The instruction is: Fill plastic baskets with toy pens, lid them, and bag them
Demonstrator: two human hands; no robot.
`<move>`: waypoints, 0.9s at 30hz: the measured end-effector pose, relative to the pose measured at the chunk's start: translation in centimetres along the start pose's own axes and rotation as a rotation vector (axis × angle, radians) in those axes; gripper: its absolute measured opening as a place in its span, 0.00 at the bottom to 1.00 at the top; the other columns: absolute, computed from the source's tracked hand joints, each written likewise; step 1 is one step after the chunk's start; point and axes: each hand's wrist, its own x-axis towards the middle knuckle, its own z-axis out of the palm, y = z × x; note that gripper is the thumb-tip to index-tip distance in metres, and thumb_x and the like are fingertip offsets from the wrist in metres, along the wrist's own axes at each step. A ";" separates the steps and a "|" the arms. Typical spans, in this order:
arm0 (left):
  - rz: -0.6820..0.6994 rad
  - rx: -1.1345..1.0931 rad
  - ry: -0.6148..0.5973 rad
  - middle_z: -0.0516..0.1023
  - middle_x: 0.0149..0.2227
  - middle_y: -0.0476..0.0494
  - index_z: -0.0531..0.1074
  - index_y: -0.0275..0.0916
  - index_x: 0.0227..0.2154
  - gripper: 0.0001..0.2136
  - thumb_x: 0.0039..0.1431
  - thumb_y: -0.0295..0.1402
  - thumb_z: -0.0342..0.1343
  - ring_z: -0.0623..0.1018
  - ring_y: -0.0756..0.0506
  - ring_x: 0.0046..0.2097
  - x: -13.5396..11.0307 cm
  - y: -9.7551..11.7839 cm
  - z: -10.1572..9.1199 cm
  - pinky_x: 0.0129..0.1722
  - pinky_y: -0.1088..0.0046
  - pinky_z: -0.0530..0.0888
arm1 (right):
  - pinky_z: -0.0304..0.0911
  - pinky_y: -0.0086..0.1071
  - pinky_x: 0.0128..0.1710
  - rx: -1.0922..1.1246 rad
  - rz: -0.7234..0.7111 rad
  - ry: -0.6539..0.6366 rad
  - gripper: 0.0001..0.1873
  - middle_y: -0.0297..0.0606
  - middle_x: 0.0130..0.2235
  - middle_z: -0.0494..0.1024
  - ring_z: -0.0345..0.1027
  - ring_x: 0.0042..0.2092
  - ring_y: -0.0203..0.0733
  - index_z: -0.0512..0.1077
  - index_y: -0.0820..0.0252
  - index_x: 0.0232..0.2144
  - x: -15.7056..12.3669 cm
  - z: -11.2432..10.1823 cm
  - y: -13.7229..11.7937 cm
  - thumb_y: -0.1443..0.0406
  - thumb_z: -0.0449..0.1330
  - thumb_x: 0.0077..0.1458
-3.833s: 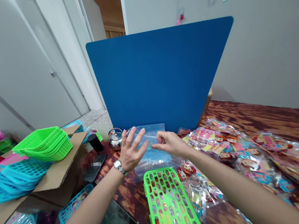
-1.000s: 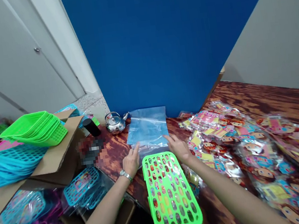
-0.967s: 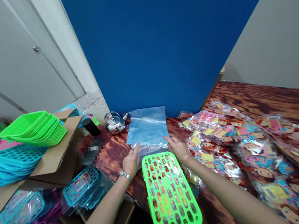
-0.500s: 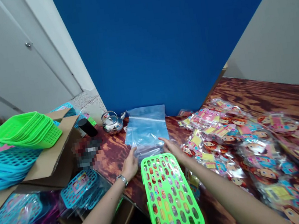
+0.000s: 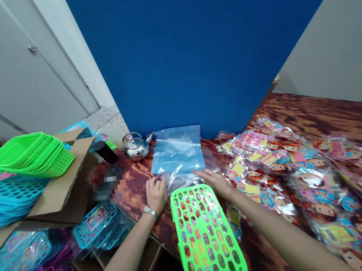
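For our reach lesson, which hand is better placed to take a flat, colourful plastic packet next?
Probably the right hand: it's nearer those packets; the left hand is at the left edge of the clear plastic bag.

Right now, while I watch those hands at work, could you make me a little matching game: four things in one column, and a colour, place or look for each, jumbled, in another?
Things:
1. Kettle
2. See-through plastic
3. Basket at bottom centre
4. Watch

Descriptions:
a. bright green
b. strapped round a wrist
c. shiny silver, with a spout
d. at the fingertips of the left hand and right hand

Right pairs: 1-c, 2-d, 3-a, 4-b.
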 end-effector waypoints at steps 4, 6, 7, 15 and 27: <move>-0.063 -0.039 -0.019 0.74 0.35 0.38 0.65 0.39 0.55 0.20 0.59 0.30 0.46 0.72 0.42 0.43 -0.8 0.9 -0.4 0.48 0.63 0.66 | 0.66 0.28 0.35 0.002 0.035 -0.013 0.23 0.35 0.41 0.72 0.69 0.36 0.36 0.66 0.48 0.54 -0.6 0.4 -0.2 0.68 0.49 0.57; -0.100 -0.089 -0.031 0.74 0.39 0.40 0.63 0.39 0.55 0.20 0.60 0.30 0.46 0.73 0.45 0.39 -1.3 1.3 -0.5 0.43 0.67 0.69 | 0.66 0.29 0.35 -0.008 0.061 -0.009 0.21 0.37 0.40 0.72 0.69 0.37 0.38 0.67 0.51 0.52 -0.6 0.3 -0.2 0.68 0.48 0.58; -0.114 -0.121 -0.045 0.74 0.40 0.41 0.62 0.39 0.55 0.20 0.59 0.29 0.46 0.74 0.46 0.37 -1.6 1.4 -0.6 0.41 0.69 0.70 | 0.66 0.30 0.35 -0.006 0.060 -0.014 0.21 0.38 0.40 0.72 0.69 0.37 0.38 0.68 0.53 0.52 -0.7 0.2 -0.3 0.67 0.48 0.58; -0.170 -0.391 -0.123 0.72 0.48 0.39 0.64 0.38 0.52 0.23 0.51 0.25 0.52 0.71 0.43 0.49 -2.8 2.5 -0.1 0.51 0.63 0.67 | 0.65 0.39 0.44 0.292 0.063 -0.026 0.25 0.42 0.43 0.73 0.68 0.43 0.44 0.66 0.56 0.53 -3.5 -0.8 -1.3 0.69 0.51 0.52; -0.465 -0.903 -0.127 0.67 0.26 0.53 0.57 0.35 0.56 0.30 0.50 0.37 0.57 0.68 0.53 0.24 -4.4 5.5 0.6 0.24 0.78 0.67 | 0.60 0.43 0.50 0.745 0.436 0.163 0.26 0.39 0.49 0.72 0.65 0.51 0.50 0.66 0.55 0.53 -6.3 1.2 -4.7 0.59 0.53 0.49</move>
